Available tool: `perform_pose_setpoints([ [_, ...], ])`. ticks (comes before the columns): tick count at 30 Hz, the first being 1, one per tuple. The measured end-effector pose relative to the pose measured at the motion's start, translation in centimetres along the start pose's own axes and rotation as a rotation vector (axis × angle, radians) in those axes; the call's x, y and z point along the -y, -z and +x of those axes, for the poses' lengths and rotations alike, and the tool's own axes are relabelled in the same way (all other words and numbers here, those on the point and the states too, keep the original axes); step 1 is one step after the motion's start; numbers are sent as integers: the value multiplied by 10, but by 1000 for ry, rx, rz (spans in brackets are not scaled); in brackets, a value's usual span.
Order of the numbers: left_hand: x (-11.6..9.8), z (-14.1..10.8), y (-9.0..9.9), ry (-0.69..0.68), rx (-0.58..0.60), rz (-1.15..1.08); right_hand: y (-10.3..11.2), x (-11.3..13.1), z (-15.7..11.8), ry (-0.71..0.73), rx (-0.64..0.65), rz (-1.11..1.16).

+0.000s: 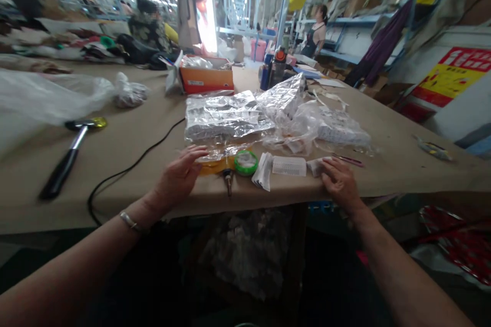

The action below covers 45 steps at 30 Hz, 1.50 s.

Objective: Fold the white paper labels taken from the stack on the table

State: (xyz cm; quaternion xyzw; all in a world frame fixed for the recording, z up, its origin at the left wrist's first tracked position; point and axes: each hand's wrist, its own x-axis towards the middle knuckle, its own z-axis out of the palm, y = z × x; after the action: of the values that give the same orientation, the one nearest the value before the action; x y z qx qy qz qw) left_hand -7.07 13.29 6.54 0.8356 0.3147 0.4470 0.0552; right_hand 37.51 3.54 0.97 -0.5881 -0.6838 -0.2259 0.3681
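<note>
My left hand (178, 176) is at the table's front edge, its fingers stretched out and holding nothing, beside an orange-brown film (213, 166). Close to its right are a small pointed tool (228, 183) and a green ring-shaped container (246, 163) with whitish contents. A fanned bundle of white labels (263, 171) and a flat printed white label stack (289, 166) come after these. At the right end of this row, my right hand (340, 184) has its fingers and thumb closed on another small white label bundle (315, 166). A pink slim tool (349, 161) lies just behind that hand.
Crinkled clear plastic bags (230, 117) cover the middle of the table. A hammer (67, 161) and a black cable (134, 166) lie left. Behind stand an orange box (207, 79) and a dark bottle (279, 69). Snips (433, 149) lie right. People are in the background.
</note>
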Motion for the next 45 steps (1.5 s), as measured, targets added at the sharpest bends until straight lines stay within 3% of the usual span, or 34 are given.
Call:
perform_pose_setpoints([
  [4,-21,-38,36,274,-234,-92,8,10,-2,28,-24,98],
  [8,-53,-97,51,433,-321,-100,12,60,6,126,-126,136],
  [11,-76,-140,38,391,-216,-182,0,115,7,296,20,166],
  [14,-93,-169,11,318,-67,-317,-22,153,1,319,108,139],
  [19,-106,-189,-37,251,93,-522,-45,158,-5,274,112,95],
  [23,-112,-178,-56,331,234,-630,-45,153,0,273,64,149],
  [25,-117,-160,-61,520,341,-667,-42,153,2,279,48,185],
  [27,-124,-137,-66,725,377,-730,-38,153,3,288,26,225],
  [29,-131,-113,-74,907,328,-904,-31,153,1,311,9,268],
  [33,-141,-77,-95,1262,177,-1557,-12,157,-14,411,49,337],
  [36,-145,-60,-107,1293,62,-1833,4,163,-30,496,133,383],
  [39,-148,-51,-115,1280,24,-1813,12,162,-35,512,209,443],
  [41,-150,-49,-117,1321,44,-1718,11,156,-27,423,236,443],
  [45,-153,-53,-116,1441,140,-1425,-4,137,4,161,212,83],
])
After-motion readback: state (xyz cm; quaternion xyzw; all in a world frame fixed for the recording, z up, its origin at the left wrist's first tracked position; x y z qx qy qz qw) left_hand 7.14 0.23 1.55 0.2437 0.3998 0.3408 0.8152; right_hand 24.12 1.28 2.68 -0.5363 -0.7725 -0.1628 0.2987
